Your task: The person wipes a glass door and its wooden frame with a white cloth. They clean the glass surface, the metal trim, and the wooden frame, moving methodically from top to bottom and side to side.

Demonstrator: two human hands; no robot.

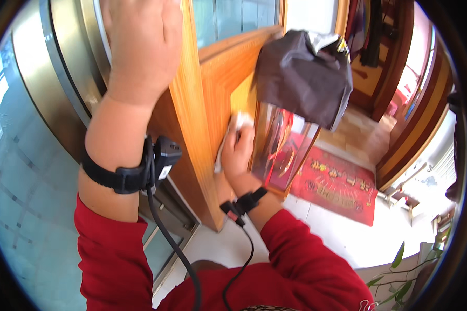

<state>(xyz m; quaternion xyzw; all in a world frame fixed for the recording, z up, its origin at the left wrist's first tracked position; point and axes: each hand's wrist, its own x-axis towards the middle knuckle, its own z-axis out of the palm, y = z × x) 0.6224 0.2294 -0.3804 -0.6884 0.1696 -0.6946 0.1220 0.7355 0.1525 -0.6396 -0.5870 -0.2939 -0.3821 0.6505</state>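
Note:
My right hand (237, 150) is closed around a white cloth (240, 120), which lies against the orange wooden panel (218, 83). Just beside that hand stands a glass display case (290, 135) with a red interior, and dark and red ornaments inside. A black plastic bag (303, 78) drapes over the top of the case. My left hand (145, 46) is raised at the upper edge, in front of the upright wooden post (184, 103). Its fingers run out of the picture, so their grip does not show.
Metal-framed glass (36, 155) fills the left side. A red patterned mat (337, 186) lies on the pale tiled floor (316, 217) to the right. Plant leaves (399, 256) reach in at lower right. Black straps with cables circle both forearms, and a dark doorway opens at the back right.

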